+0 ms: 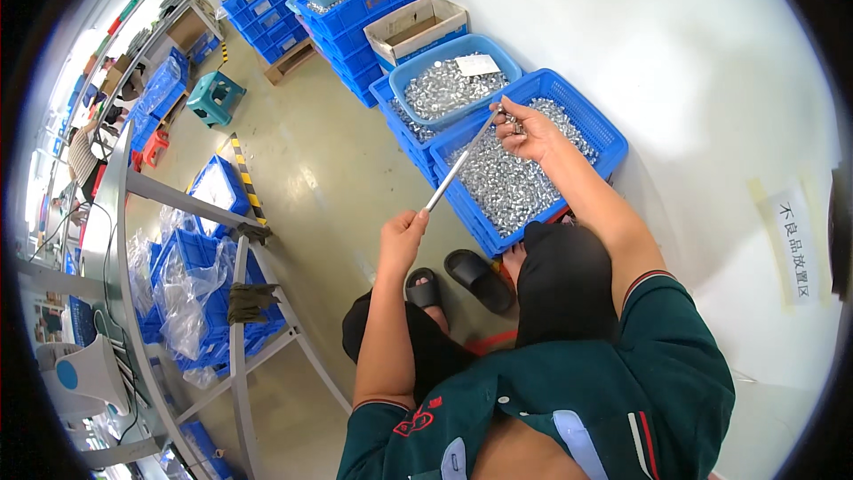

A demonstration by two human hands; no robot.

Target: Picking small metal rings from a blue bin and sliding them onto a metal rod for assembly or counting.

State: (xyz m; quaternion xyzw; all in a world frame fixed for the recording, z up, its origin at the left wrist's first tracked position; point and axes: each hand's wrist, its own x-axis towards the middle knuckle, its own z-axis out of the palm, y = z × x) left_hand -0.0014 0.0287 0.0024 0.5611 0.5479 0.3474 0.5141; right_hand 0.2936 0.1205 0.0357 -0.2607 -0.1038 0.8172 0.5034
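My left hand [404, 236] is closed around the near end of a slim silvery metal rod [459, 166], which slants up and away to the right. At the rod's far end, my right hand [528, 132] has its fingers curled around a few small shiny metal parts, partly hidden by the fingers. Whether one of these parts sits on the rod tip is too small to tell. Below my right hand, a blue plastic crate [606, 127] holds a heap of similar small metal parts [506, 185].
Beyond the crate is a light-blue basket [513, 65] of metal parts with a white paper [478, 65] on top. Farther back stand an open carton [440, 13] and stacked blue crates. A metal-framed table [238, 356] is on my left, a white wall [711, 62] on my right.
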